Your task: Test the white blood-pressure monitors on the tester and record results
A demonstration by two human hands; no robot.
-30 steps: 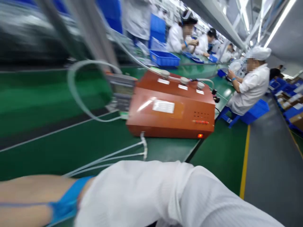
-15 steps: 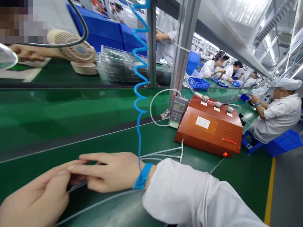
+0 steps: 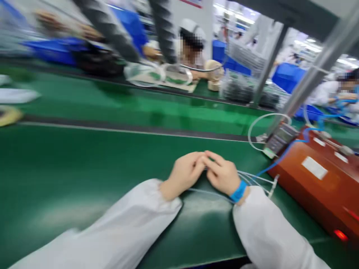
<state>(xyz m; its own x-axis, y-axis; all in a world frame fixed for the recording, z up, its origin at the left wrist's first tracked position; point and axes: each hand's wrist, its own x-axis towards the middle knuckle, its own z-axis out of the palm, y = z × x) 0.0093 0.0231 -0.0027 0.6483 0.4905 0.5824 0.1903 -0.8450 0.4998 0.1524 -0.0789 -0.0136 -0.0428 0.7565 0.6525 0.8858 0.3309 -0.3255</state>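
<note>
Presently | pale tube [image 3: 209, 192]: just nearside of fingers [image 3: 198, 169] | tips: meeting

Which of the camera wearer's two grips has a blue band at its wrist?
The right grip, the one nearer the orange-brown box: a blue band wraps its wrist, whereas the left grip has only bare skin showing at the wrist.

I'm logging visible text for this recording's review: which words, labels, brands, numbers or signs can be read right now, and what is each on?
No text can be read in this view.
Large white label on the orange-brown box: blurred.
Two small white labels on top of the box: too small and blurred.
Handheld meter, display and keys: too blurred.
Red marking at the top edge: cut off, blurred.
</note>
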